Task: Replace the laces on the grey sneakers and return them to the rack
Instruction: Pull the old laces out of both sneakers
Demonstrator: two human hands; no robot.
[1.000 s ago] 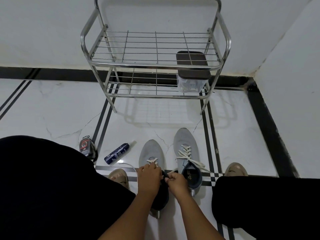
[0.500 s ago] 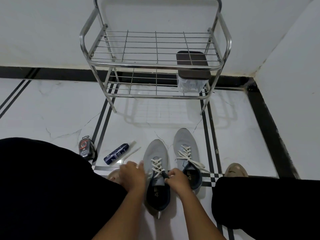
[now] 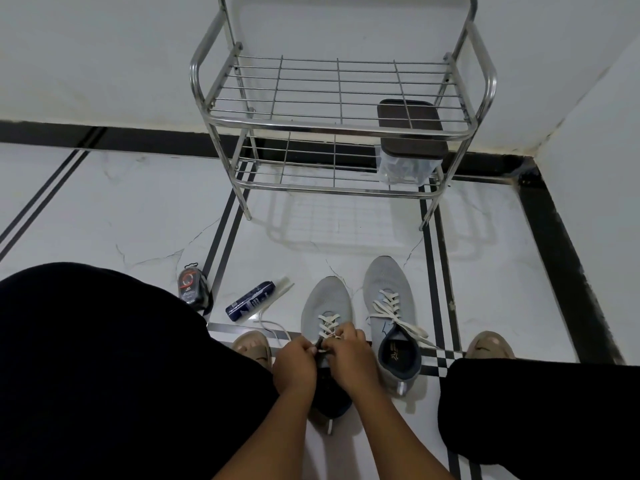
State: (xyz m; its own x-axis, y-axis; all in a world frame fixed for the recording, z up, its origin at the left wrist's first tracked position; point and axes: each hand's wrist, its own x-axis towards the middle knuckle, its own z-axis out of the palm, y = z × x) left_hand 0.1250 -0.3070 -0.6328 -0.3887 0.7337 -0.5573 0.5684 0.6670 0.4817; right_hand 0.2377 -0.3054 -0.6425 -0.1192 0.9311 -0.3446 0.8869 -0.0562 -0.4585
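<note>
Farthest left on the floor lie a small round tin (image 3: 188, 285) and a dark blue tube (image 3: 250, 301), with a loose white lace end (image 3: 273, 328) trailing toward you. Your left hand (image 3: 294, 367) curls its grip around the lace at the top eyelets of the left grey sneaker (image 3: 325, 306), and your right hand (image 3: 348, 355) pinches the other strand just beside it, both fingers closed tight on the lace. Pull each crossing snug and even before threading on, keeping the tongue flat. To the right sits the second grey sneaker (image 3: 388, 289), laced but untied. The white marble floor (image 3: 121, 209) has black inlay lines, and the steel rack (image 3: 339, 98) waits against the wall, a lidded container (image 3: 408, 154) on its lower shelf.
</note>
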